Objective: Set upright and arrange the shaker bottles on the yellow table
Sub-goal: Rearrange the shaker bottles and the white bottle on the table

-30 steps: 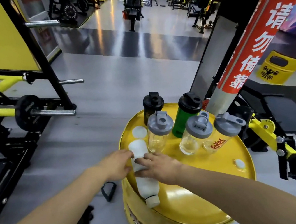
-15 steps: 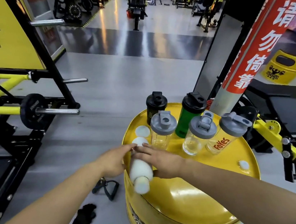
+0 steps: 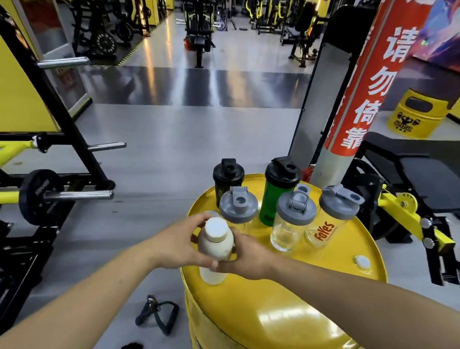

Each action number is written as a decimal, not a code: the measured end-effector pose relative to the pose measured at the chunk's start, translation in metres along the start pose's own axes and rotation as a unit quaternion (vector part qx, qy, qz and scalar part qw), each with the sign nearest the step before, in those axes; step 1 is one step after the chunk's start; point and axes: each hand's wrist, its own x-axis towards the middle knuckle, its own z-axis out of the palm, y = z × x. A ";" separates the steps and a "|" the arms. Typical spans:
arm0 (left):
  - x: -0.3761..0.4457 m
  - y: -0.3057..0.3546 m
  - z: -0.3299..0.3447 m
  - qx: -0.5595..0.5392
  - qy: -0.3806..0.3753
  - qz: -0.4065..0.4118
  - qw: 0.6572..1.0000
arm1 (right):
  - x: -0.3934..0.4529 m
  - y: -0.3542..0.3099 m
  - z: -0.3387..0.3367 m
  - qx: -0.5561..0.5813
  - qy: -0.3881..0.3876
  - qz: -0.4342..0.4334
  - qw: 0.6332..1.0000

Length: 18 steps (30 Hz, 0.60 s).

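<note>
White plastic, the bottle (image 3: 216,245) stands nearly upright at the near-left edge of the yellow table (image 3: 284,307), cap tipped a touch toward the viewer, base on or just above the rim — I cannot tell which. Both hands clasp it: the left hand (image 3: 178,247) wraps the far-left side, the right hand (image 3: 245,255) cups the near-right side, fingers curled on its body. Just beyond stands a grey-lidded clear shaker (image 3: 238,208), with a black shaker (image 3: 228,177), a green shaker (image 3: 276,194) and two more grey-lidded ones to the right — so any push back should be short and gentle.
</note>
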 end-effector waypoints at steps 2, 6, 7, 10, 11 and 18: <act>0.006 0.009 0.013 0.054 0.034 0.023 0.998 | -0.008 0.007 -0.008 -0.007 -0.002 0.009 1.000; 0.026 0.020 0.036 0.075 0.050 0.048 0.995 | -0.029 0.023 -0.031 -0.020 0.008 0.026 0.999; 0.031 0.024 0.041 0.071 0.050 0.051 0.995 | -0.034 0.026 -0.038 -0.023 0.010 0.030 0.999; 0.044 0.038 0.054 0.060 0.048 0.056 0.995 | -0.047 0.033 -0.060 -0.038 0.020 0.034 0.998; 0.049 0.043 0.057 0.070 0.046 0.057 0.995 | -0.051 0.036 -0.067 -0.041 0.026 0.035 0.998; 0.070 0.065 0.070 0.113 0.012 0.063 0.991 | -0.066 0.054 -0.087 -0.041 0.056 0.046 0.996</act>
